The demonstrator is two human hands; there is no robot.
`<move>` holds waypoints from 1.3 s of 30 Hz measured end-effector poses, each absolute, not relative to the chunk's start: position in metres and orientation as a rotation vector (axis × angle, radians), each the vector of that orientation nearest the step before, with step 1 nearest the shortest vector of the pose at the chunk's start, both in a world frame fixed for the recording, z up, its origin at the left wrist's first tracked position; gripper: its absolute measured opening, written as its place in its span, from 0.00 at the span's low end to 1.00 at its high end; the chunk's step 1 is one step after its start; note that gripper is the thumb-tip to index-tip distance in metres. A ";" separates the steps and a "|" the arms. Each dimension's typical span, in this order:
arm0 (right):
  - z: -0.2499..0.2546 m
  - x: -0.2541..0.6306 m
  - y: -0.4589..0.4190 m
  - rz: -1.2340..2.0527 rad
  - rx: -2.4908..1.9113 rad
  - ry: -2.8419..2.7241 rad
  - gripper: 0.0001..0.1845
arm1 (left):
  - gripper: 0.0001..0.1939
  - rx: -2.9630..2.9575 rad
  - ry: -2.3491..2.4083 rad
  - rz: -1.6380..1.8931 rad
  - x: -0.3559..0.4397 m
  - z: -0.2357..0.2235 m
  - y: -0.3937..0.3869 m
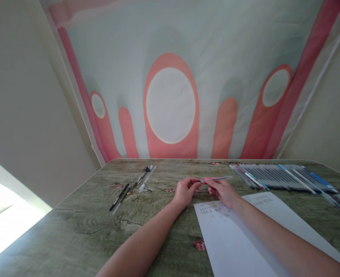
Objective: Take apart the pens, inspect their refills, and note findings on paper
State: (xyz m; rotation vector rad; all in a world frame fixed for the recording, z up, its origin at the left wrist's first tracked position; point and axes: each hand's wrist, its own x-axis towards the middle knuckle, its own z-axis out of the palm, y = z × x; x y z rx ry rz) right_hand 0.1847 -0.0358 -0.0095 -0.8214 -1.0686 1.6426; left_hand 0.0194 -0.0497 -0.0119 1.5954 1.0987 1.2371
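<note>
Both of my hands meet over the middle of the table on one slim grey pen (219, 179) that lies roughly level. My left hand (185, 191) pinches its left end with fingertips. My right hand (223, 191) grips it just to the right, and the rest of the pen sticks out towards the right past my fingers. My right forearm rests across a white sheet of paper (239, 238) with a few lines of small writing near its top left corner.
A row of several pens (276, 176) lies side by side at the far right of the table. A few loose pens and pen parts (132, 187) lie at the far left. A pink and pale patterned cloth (170, 104) hangs behind the table (80, 227).
</note>
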 end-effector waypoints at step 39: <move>-0.012 0.182 -0.041 1.421 -0.930 -1.348 0.22 | 0.22 1.669 1.090 1.035 0.016 -0.008 -0.053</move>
